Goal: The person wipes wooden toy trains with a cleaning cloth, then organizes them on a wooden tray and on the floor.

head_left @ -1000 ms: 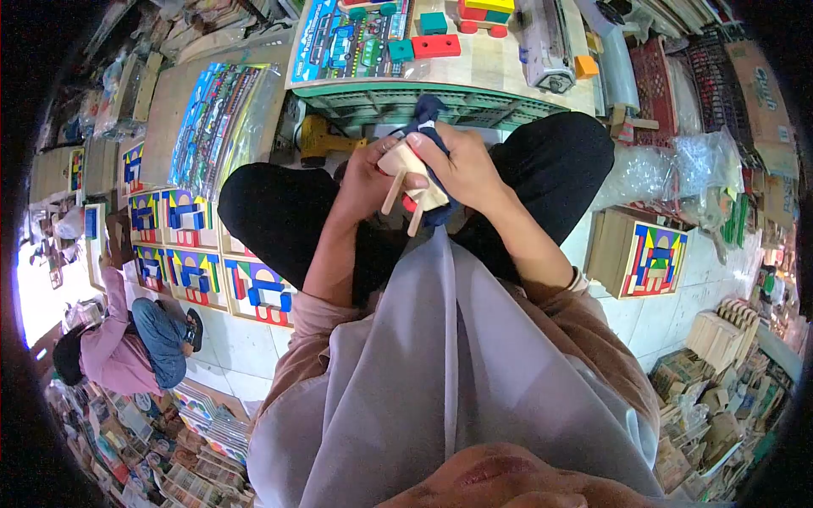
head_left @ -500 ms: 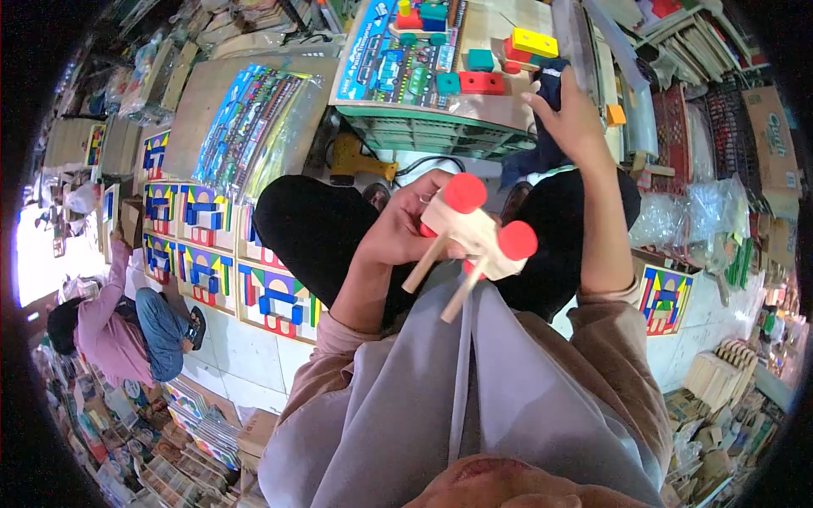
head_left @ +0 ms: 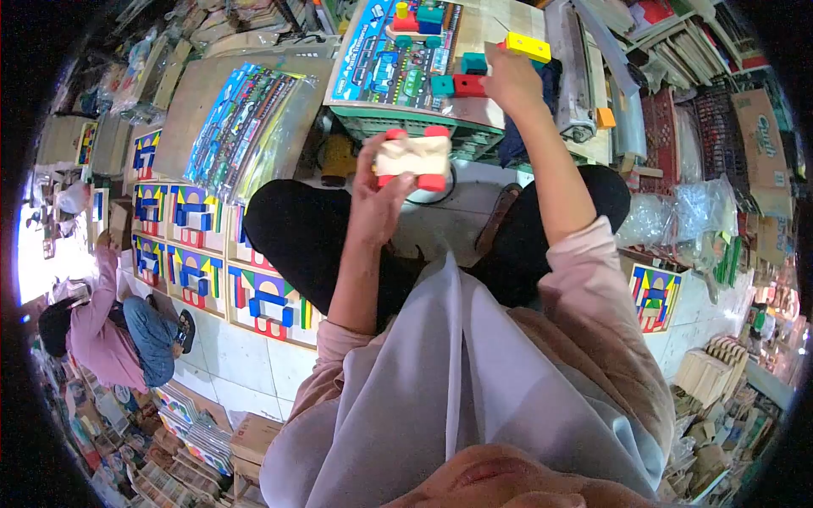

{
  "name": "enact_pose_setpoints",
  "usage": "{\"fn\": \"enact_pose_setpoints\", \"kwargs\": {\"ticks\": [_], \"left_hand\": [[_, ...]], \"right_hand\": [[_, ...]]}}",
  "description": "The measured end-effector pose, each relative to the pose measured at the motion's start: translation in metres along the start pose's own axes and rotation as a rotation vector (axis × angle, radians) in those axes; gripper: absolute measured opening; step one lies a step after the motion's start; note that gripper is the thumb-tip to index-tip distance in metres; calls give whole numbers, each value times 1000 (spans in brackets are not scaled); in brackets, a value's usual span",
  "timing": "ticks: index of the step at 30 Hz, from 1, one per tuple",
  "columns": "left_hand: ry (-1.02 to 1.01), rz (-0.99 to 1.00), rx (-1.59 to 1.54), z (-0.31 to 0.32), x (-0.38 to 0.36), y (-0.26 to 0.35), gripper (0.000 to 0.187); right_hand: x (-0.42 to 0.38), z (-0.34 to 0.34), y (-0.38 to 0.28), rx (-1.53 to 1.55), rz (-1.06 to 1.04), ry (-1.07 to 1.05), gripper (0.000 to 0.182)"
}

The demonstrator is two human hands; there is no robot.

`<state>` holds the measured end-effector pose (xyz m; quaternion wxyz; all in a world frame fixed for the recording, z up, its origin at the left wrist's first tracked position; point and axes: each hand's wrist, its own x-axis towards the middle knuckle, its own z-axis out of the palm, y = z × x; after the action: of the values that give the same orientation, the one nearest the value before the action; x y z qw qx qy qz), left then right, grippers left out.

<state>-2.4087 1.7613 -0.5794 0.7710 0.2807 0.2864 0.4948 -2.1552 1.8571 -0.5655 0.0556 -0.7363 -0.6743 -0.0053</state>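
Note:
My left hand (head_left: 383,193) is closed on a pale wooden toy car base (head_left: 413,157) with red wheels, held up in front of the crate's near side. Over on the table, my right hand (head_left: 513,78) reaches down beside the red block (head_left: 468,85); its fingertips are partly hidden, so a hold is unclear. Teal blocks (head_left: 442,85) lie to the left of it. Just behind the hand is a yellow block (head_left: 528,46) with holes. A small toy vehicle with a teal block (head_left: 430,16) stands on the printed sheet (head_left: 385,63).
A green crate (head_left: 373,124) supports the work surface. Wrapped printed sheets (head_left: 241,127) lie to the left, above trays of coloured blocks (head_left: 196,271). An orange block (head_left: 605,118) sits at the right. A person in pink (head_left: 106,339) crouches far left.
My left hand has raised the car base toward the crate and turned it, and its pegs no longer show. My right hand has moved left from the dark cloth to the blocks.

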Motion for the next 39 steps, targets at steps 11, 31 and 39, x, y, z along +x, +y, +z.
{"fn": "enact_pose_setpoints", "kwargs": {"ticks": [11,31,39], "left_hand": [[-229,82,-225,7,16,8,86],[94,88,-264,-15,13,-21,60],[-233,310,-228,-6,26,-55,85]], "right_hand": [[-62,-31,48,321,227,269,22],[-170,-53,-76,629,-392,-113,37],[-145,-61,-123,441,-408,438,36]]}}
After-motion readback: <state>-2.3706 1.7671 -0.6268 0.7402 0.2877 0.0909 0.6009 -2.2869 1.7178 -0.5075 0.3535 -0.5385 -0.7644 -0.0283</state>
